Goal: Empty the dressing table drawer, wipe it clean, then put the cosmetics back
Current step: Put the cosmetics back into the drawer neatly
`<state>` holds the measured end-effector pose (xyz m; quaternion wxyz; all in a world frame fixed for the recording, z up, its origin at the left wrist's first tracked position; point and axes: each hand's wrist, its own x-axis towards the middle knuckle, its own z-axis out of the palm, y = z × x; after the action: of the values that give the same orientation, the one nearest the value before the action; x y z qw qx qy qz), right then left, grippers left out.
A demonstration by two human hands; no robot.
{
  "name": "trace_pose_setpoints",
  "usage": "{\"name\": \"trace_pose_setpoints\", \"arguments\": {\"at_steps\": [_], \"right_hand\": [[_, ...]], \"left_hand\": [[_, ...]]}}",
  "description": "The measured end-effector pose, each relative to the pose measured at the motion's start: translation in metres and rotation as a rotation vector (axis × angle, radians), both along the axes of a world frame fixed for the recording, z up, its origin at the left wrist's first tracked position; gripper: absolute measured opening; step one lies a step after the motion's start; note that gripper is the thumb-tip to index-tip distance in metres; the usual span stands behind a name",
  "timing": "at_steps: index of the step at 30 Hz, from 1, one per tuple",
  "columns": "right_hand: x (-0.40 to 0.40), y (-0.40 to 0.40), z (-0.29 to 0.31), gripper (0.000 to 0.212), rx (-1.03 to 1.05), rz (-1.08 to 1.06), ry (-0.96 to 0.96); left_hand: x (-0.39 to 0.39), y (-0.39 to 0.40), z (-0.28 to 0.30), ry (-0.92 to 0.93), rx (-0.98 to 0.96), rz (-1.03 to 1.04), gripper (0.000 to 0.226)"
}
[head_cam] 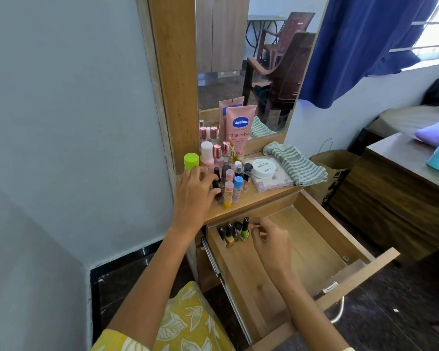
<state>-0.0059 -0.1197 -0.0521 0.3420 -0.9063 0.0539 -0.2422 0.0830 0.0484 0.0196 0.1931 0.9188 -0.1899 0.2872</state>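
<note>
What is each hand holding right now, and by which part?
The left hand grips a dark bottle on the tabletop around its body. The right hand is in the drawer beside the nail polishes; whether it holds anything cannot be told.

The wooden drawer (312, 239) stands pulled open. Four nail polish bottles (235, 232) stand upright in its back left corner. More cosmetics (228, 171) crowd the dressing table top's (259, 197) left end.

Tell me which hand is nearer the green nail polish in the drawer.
Right. The right hand is beside the green nail polish, fingers almost on it. The left hand is up on the tabletop among the bottles.
</note>
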Motion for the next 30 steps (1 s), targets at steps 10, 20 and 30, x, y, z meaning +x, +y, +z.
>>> {"name": "trace_pose_setpoints", "arguments": {"at_steps": [10,20,30], "right_hand": [[-0.012,0.015,0.028,0.026,0.095,0.198,-0.148],[-0.007,0.011,0.024,0.016,-0.047,0.156,0.229],[0.012,0.027,-0.013,0.014,-0.134,0.188,0.568]], "left_hand": [[-0.060,0.010,-0.003,-0.027,-0.247,-0.065,0.014],[-0.092,-0.005,-0.013,0.134,-0.372,-0.144,0.034],[-0.067,0.013,-0.018,0.080,-0.331,0.021,0.021]]}}
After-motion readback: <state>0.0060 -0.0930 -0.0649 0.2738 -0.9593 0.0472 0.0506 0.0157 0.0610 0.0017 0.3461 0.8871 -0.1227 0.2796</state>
